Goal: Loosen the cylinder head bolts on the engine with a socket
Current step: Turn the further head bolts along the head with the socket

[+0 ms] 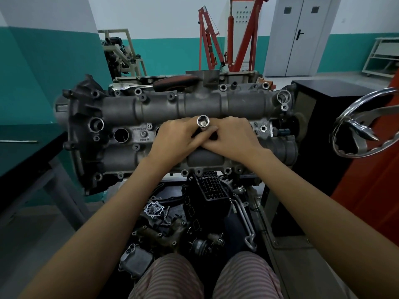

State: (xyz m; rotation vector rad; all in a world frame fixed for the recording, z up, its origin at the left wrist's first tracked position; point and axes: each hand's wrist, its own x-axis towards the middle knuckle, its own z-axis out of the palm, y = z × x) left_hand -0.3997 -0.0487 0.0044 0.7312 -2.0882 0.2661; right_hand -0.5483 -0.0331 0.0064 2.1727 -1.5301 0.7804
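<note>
socket – stands up over the middle of the engine, open end up, long way up-and-down | left hand – fingers curled round it | right hand – touching beside it, grip hidden | wrench – far side, lying flat

- The walls were teal below and white above.
- A grey double door stood at the back right.
- A red engine hoist stood beside it.
- A pale shelf rack stood far right.
- The floor was grey.
</note>
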